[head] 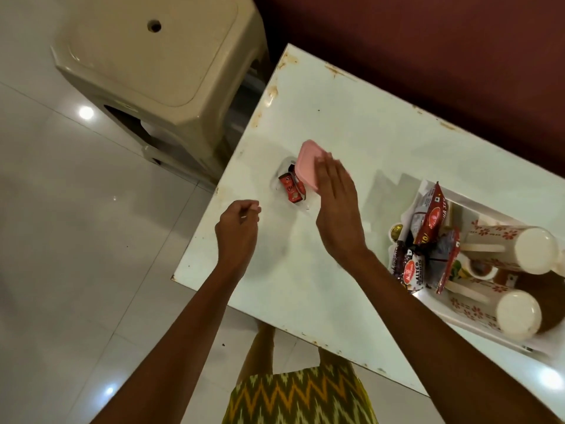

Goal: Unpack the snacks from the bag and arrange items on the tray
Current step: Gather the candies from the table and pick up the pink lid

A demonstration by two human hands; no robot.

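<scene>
A clear plastic bag [286, 175] lies on the white table [351, 123], with red snack packets [292, 188] showing inside it. A pink lidded box [307, 162] stands tilted at the bag's mouth. My right hand [336, 206] lies along the box's right side with its fingers stretched out and its thumb hidden, holding the box. My left hand [238, 228] hovers left of the bag with its fingers curled in, and I see nothing clearly held in it. The white tray [477, 319] sits at the right with several snack packets [428, 221] in it.
Two floral cups [516, 249] lie on their sides in the tray beside the packets. A beige plastic stool [153, 65] stands on the tiled floor left of the table. A dark red wall runs behind the table's far edge.
</scene>
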